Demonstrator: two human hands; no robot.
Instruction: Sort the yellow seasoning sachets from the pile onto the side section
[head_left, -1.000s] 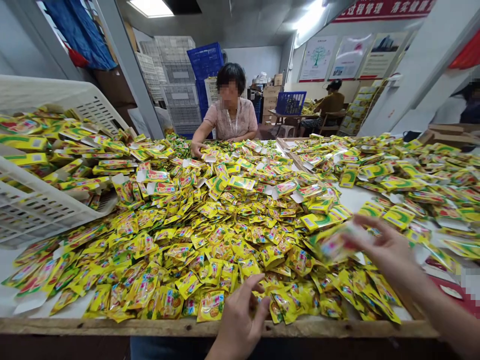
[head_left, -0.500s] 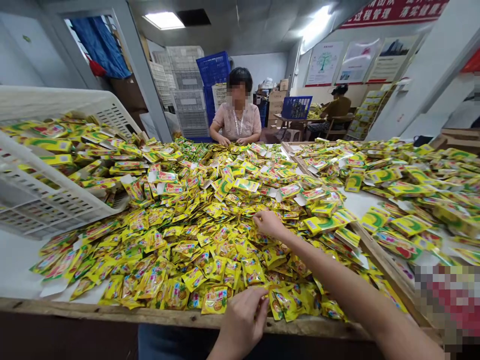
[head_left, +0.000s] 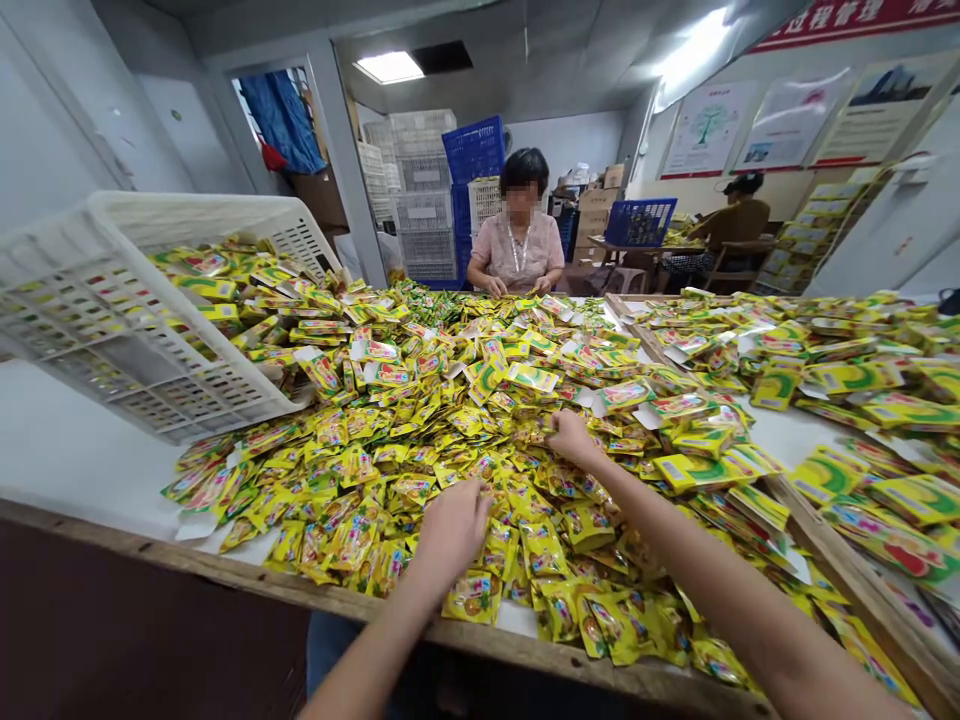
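Observation:
A big heap of small yellow sachets (head_left: 450, 420) covers the white table (head_left: 67, 450). My left hand (head_left: 450, 525) lies palm down on the sachets near the front edge, fingers curled onto them. Farther in, my right hand (head_left: 571, 435) reaches into the middle of the heap with its fingers bent down among the sachets. What either hand grips, if anything, is hidden under it.
A white plastic crate (head_left: 127, 320) lies tipped at the left, spilling sachets. A wooden rail (head_left: 825, 540) separates a second heap (head_left: 862, 380) on the right. A person in a pink top (head_left: 517, 250) sorts at the far side. Another person (head_left: 731, 220) sits behind, beside stacked crates (head_left: 420, 190).
My left hand has moved forward from the table's front edge onto the sachets. My right hand stays deep in the heap. The view has swung to the left.

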